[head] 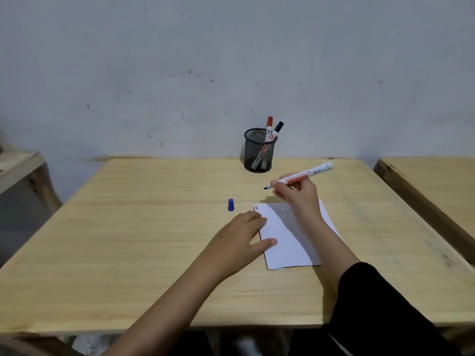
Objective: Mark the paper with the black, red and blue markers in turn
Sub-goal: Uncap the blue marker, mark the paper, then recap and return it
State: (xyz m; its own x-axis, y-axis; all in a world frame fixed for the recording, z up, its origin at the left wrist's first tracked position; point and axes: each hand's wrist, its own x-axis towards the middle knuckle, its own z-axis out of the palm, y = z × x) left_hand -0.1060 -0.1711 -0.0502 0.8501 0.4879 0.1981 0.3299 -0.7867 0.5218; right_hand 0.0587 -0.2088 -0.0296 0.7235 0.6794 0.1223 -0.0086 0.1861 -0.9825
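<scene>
On my wooden table (128, 240), the paper (285, 242) lies pinned under my flat, spread left hand (241, 235); my right hand (295, 194) grasps the uncapped blue marker (300, 176) above it; 2 capped markers stand in the mesh cup (259, 152); the blue cap (230, 204) lies just left of the sheet.

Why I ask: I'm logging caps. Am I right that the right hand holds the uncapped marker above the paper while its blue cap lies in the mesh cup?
Not quite. The head view shows the blue cap lying on the table, left of the paper, not in the mesh cup. The right hand does hold the uncapped marker.
</scene>
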